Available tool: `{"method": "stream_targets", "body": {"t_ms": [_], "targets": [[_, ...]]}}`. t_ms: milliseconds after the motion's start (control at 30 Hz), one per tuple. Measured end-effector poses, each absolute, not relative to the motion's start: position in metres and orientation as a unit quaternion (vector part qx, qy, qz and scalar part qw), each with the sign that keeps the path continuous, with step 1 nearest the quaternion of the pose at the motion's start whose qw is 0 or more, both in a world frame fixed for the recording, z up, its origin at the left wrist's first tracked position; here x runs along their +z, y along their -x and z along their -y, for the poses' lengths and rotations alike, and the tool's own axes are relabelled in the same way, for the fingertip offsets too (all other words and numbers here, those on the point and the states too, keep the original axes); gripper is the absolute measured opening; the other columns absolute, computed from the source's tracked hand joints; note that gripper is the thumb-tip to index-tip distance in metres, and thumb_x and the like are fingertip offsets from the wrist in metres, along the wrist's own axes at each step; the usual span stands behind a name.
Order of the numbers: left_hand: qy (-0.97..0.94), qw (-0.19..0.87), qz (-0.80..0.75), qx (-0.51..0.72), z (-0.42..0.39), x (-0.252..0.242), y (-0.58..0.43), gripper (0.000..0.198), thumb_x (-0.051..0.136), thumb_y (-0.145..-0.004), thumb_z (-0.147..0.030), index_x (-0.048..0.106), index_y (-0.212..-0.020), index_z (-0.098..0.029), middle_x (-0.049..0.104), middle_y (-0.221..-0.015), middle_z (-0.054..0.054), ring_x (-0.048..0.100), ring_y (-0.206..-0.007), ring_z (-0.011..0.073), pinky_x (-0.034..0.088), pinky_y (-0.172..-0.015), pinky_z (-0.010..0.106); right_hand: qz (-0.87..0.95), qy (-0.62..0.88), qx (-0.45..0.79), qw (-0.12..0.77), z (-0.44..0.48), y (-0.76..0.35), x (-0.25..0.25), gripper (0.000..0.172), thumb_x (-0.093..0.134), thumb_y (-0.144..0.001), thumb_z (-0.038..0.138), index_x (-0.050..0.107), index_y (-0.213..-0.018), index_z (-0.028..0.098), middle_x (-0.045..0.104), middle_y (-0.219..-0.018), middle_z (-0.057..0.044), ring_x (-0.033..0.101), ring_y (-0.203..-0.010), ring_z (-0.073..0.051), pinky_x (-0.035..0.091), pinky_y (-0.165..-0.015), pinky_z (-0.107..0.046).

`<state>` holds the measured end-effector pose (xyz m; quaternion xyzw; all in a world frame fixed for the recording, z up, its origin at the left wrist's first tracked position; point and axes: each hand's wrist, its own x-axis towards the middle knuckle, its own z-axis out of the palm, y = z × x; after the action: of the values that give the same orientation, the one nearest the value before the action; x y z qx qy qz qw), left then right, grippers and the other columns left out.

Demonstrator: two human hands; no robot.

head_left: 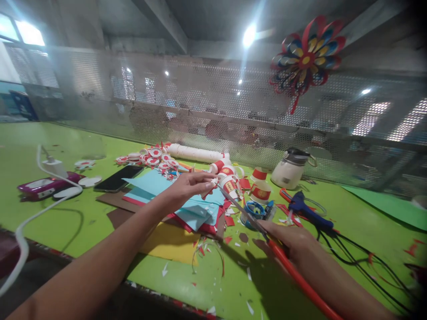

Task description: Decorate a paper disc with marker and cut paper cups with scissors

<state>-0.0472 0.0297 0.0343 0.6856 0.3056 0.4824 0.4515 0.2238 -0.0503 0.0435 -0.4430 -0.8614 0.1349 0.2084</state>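
Note:
In front of me, my left hand (187, 189) pinches a small red-and-white paper piece (209, 191) between thumb and fingers. My right hand (289, 240) is wrapped round long-bladed scissors (243, 212) with orange-red handles. The blade tips reach up to the paper piece; whether they touch it is too small to tell. Below my left hand lie light blue paper sheets (196, 213), stacked over red, brown and yellow paper (170, 242). Red-and-white paper cups (230, 181) stand just beyond the blades.
Paper rosettes (155, 153) and a white tube (196, 153) lie behind. At left are a phone (118, 178) and a purple power bank (50, 186). A glue gun (308, 210), tape rolls (255, 211) and a white jug (289, 169) sit right. Paper scraps litter the green table (153, 278).

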Motion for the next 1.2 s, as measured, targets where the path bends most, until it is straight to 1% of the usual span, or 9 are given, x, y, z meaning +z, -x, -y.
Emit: {"method": "stream_targets", "body": {"t_ms": [167, 300, 467, 733, 833, 967, 1033, 1100, 1200], "targets": [[-0.683, 0.429, -0.345, 0.479, -0.031, 0.036, 0.044, 0.035, 0.069, -0.073, -0.039, 0.069, -0.095, -0.012, 0.061, -0.069, 0.003, 0.050, -0.059, 0.0117, 0.038, -0.059, 0.028, 0.849, 0.469, 0.140, 0.198, 0.050, -0.223, 0.040, 0.030, 0.047, -0.095, 0.039, 0.071, -0.111, 0.030, 0.076, -0.106, -0.006, 0.071, -0.089, -0.028, 0.054, -0.073, -0.038], [-0.673, 0.421, -0.366, 0.485, -0.033, 0.035, 0.042, 0.037, 0.069, -0.070, -0.040, 0.067, -0.095, -0.012, 0.060, -0.066, 0.001, 0.050, -0.058, 0.0118, 0.038, -0.059, 0.028, 0.840, 0.485, 0.158, 0.185, 0.049, -0.221, 0.038, 0.031, 0.044, -0.095, 0.039, 0.071, -0.093, 0.024, 0.076, -0.083, -0.003, 0.069, -0.073, -0.023, 0.048, -0.061, -0.031], [-0.670, 0.392, -0.391, 0.495, -0.035, 0.031, 0.041, 0.036, 0.069, -0.071, -0.039, 0.068, -0.096, -0.013, 0.058, -0.064, 0.000, 0.049, -0.057, 0.0112, 0.038, -0.057, 0.027, 0.836, 0.478, 0.192, 0.191, 0.047, -0.219, 0.037, 0.032, 0.047, -0.092, 0.036, 0.067, -0.075, 0.017, 0.063, -0.060, 0.001, 0.054, -0.052, -0.012, 0.037, -0.050, -0.023], [-0.650, 0.386, -0.414, 0.507, -0.038, 0.027, 0.037, 0.038, 0.070, -0.068, -0.038, 0.068, -0.095, -0.011, 0.055, -0.058, -0.002, 0.047, -0.052, 0.0095, 0.036, -0.054, 0.025, 0.825, 0.498, 0.157, 0.217, 0.047, -0.217, 0.037, 0.027, 0.050, -0.091, 0.035, 0.072, -0.085, 0.021, 0.071, -0.071, -0.005, 0.063, -0.066, -0.020, 0.047, -0.062, -0.030], [-0.639, 0.393, -0.423, 0.509, -0.037, 0.028, 0.037, 0.035, 0.071, -0.067, -0.036, 0.068, -0.092, -0.011, 0.054, -0.056, -0.003, 0.046, -0.050, 0.0088, 0.035, -0.053, 0.025, 0.823, 0.489, 0.195, 0.215, 0.048, -0.219, 0.040, 0.025, 0.053, -0.088, 0.037, 0.070, -0.079, 0.020, 0.068, -0.068, -0.004, 0.061, -0.063, -0.019, 0.048, -0.061, -0.029], [-0.620, 0.403, -0.424, 0.523, -0.036, 0.030, 0.039, 0.032, 0.072, -0.066, -0.031, 0.067, -0.090, -0.011, 0.056, -0.056, -0.004, 0.046, -0.049, 0.0091, 0.036, -0.053, 0.025, 0.749, 0.498, 0.349, 0.264, 0.044, -0.230, 0.049, 0.048, 0.050, -0.091, 0.049, 0.050, -0.052, 0.021, 0.048, -0.048, 0.003, 0.048, -0.046, -0.012, 0.040, -0.047, -0.024], [-0.612, 0.415, -0.415, 0.530, -0.036, 0.030, 0.041, 0.032, 0.072, -0.066, -0.031, 0.067, -0.092, -0.011, 0.058, -0.058, -0.002, 0.050, -0.054, 0.0111, 0.038, -0.056, 0.026, 0.738, 0.500, 0.349, 0.288, 0.039, -0.236, 0.051, 0.058, 0.044, -0.093, 0.053, 0.040, -0.044, 0.021, 0.044, -0.042, 0.002, 0.047, -0.044, -0.012, 0.043, -0.050, -0.025], [-0.610, 0.436, -0.396, 0.530, -0.036, 0.030, 0.042, 0.034, 0.072, -0.067, -0.032, 0.068, -0.093, -0.011, 0.063, -0.067, 0.003, 0.055, -0.062, 0.0133, 0.041, -0.058, 0.027, 0.766, 0.502, 0.276, 0.289, 0.035, -0.238, 0.049, 0.052, 0.046, -0.092, 0.050, 0.049, -0.050, 0.020, 0.052, -0.048, 0.001, 0.050, -0.048, -0.013, 0.044, -0.054, -0.027], [-0.605, 0.476, -0.364, 0.524, -0.034, 0.030, 0.041, 0.038, 0.072, -0.068, -0.036, 0.068, -0.098, -0.012, 0.068, -0.083, 0.009, 0.059, -0.069, 0.0160, 0.043, -0.061, 0.029, 0.813, 0.488, 0.188, 0.255, 0.033, -0.233, 0.040, 0.027, 0.049, -0.091, 0.039, 0.067, -0.087, 0.019, 0.069, -0.077, -0.005, 0.062, -0.066, -0.018, 0.050, -0.060, -0.030]]}}
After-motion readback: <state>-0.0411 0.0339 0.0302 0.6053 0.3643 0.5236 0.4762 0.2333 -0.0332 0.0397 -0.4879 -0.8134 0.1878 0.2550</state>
